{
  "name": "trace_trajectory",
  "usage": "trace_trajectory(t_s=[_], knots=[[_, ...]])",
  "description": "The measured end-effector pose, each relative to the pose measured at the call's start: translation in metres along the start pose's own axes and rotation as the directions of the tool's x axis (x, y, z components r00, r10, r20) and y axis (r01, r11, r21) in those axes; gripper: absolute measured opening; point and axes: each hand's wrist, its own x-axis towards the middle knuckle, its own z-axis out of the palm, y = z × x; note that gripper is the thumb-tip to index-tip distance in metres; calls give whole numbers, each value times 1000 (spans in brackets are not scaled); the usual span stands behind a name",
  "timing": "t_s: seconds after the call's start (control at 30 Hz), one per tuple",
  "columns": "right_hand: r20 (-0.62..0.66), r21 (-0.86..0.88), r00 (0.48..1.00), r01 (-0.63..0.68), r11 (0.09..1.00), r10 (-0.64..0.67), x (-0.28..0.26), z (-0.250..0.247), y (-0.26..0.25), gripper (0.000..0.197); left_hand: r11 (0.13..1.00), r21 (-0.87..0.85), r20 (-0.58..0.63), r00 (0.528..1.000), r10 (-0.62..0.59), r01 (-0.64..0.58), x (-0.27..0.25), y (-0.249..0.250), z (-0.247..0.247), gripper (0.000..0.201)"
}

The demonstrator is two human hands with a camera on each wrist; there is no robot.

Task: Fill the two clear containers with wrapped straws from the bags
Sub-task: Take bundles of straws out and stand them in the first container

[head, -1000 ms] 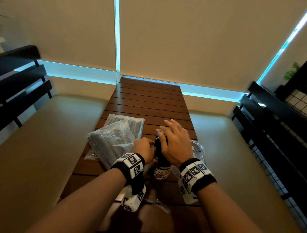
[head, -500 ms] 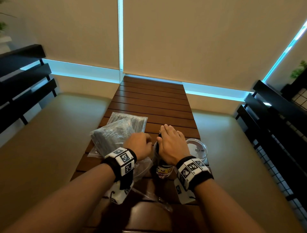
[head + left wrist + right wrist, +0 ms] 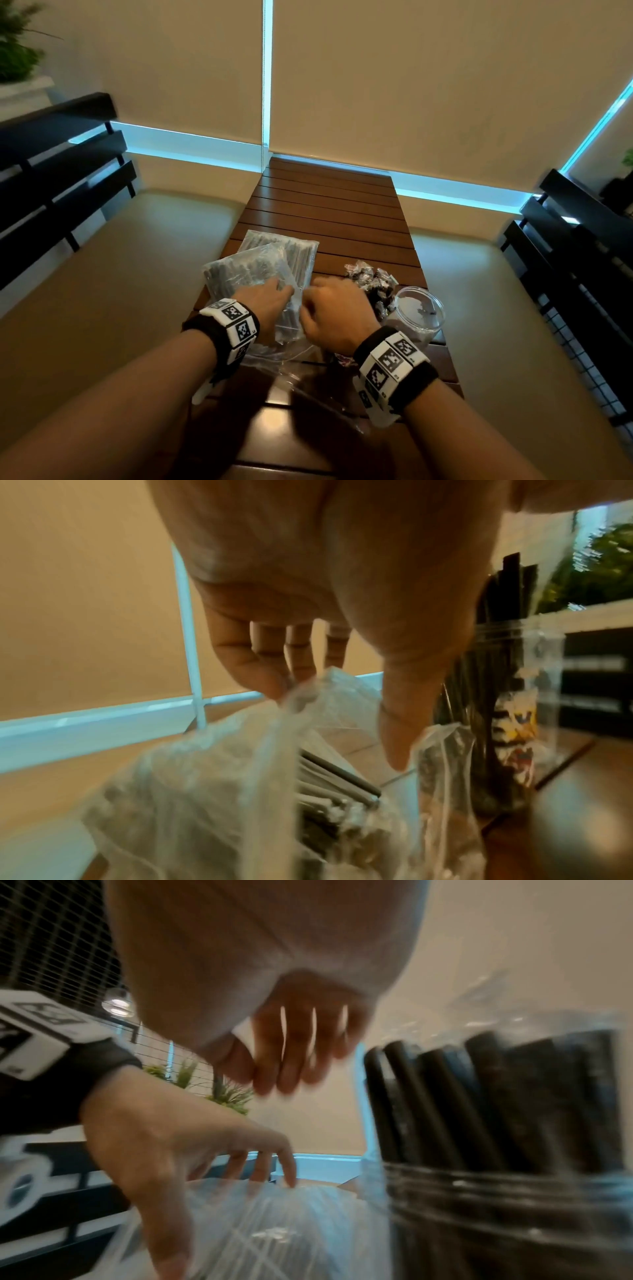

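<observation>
Two clear bags of wrapped straws lie stacked left of centre on the table; the upper bag [image 3: 245, 277] covers most of the lower bag [image 3: 298, 250]. My left hand [image 3: 281, 291] rests on the upper bag with its fingers [image 3: 270, 680] touching the plastic and the thumb apart. My right hand [image 3: 308, 310] hovers at that bag's right edge, fingers [image 3: 287, 1064] curled against the thumb; I see nothing between them. Right behind it stands a clear container packed with black wrapped straws [image 3: 371, 282]. An empty clear container [image 3: 411, 330] stands to its right.
A limp clear bag [image 3: 298, 368] lies on the wooden slat table [image 3: 325, 205] in front of my hands. Cushioned benches flank the table, with dark slatted backs on both sides. The far half of the table holds nothing.
My right hand came off the top of the straw-filled container and moved left to the bag's edge. My left hand moved from beside the container onto the upper bag.
</observation>
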Motion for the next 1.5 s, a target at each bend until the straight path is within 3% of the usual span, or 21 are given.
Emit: trace_trajectory(t_s=[0.03, 0.1, 0.17, 0.23, 0.33, 0.4, 0.47, 0.53, 0.6, 0.7, 0.77, 0.93, 1.03, 1.07, 1.23, 1.5], knots=[[178, 67, 984, -17, 998, 4, 2, 8, -2, 29, 999, 32, 11, 1000, 19, -19, -1, -2, -2, 75], [407, 163, 913, -54, 985, -17, 5, 27, -6, 27, 1000, 28, -21, 1000, 10, -10, -2, -8, -7, 69], [488, 217, 872, -80, 973, -37, 9, 47, -10, 20, 998, -57, -100, 995, -24, 18, -3, -13, -14, 49], [494, 288, 869, -126, 949, -35, 16, 60, -17, 21, 989, -140, -177, 982, -60, 35, -4, -18, -19, 33], [394, 307, 914, -234, 922, 101, 33, 78, -23, 13, 983, -183, -250, 965, -73, 27, -7, -24, -26, 27], [329, 284, 916, -329, 901, 231, 50, 92, -22, 34, 981, -195, -290, 955, -63, 5, -9, -27, -29, 27], [349, 219, 895, -365, 905, 277, 65, 99, -25, 38, 982, -188, -325, 944, -51, -12, -11, -31, -32, 29], [396, 141, 873, -364, 921, 284, 76, 95, -26, 32, 983, -183, -343, 939, -31, -34, -12, -35, -34, 30], [365, 123, 856, -434, 893, 366, 86, 103, -22, 26, 983, -173, -355, 935, -9, -56, -13, -37, -34, 30], [450, 124, 767, -562, 818, 458, 96, 117, -19, 26, 982, -165, -385, 923, 16, -86, -14, -41, -32, 30], [529, 78, 713, -580, 811, 460, 99, 122, -16, 26, 979, -174, -391, 920, 30, -106, -13, -42, -31, 30], [535, 46, 720, -546, 836, 441, 98, 134, -9, 40, 970, -200, -394, 918, 49, -138, -9, -40, -28, 31], [650, 22, 661, -510, 860, 375, 95, 121, -16, 36, 967, -224, -378, 925, 31, -124, -5, -40, -26, 31], [656, 25, 659, -506, 862, 368, 94, 113, -17, 35, 966, -230, -376, 926, 25, -119, -4, -41, -25, 32], [445, 46, 793, -485, 873, 417, 87, 89, -10, 35, 954, -290, -372, 927, -35, -81, 6, -48, -21, 28], [453, -35, 807, -409, 912, 379, 77, 54, -19, 28, 915, -404, -382, 912, -151, -17, 16, -39, -23, 24]])
